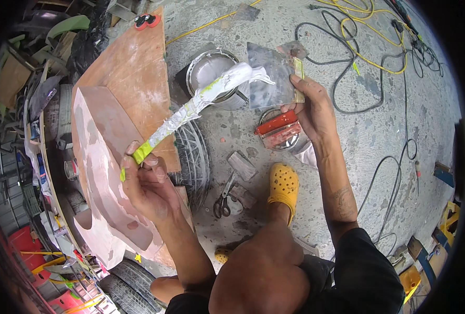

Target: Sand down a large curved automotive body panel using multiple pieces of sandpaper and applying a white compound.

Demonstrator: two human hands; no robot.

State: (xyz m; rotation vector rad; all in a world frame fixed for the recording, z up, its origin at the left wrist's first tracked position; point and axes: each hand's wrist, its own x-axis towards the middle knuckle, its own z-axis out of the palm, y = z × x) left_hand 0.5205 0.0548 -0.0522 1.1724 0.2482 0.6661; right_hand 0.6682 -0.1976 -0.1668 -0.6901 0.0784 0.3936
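My left hand pinches the lower end of a long crumpled strip of lime-green tape, coated with white paste. The strip slants up to the right, crossing in front of an open metal can. Its thick white end overlaps a grey, flat rectangular spreader in this view; whether they touch I cannot tell. My right hand grips that spreader by its taped right edge, thumb on top. Just below, a red block-like tool lies across a round tin.
At left, a pinkish, patchily filled shaped panel rests against a plywood board above a tyre. Scissors and a small grey block lie on the floor near my yellow clog. Cables loop at upper right.
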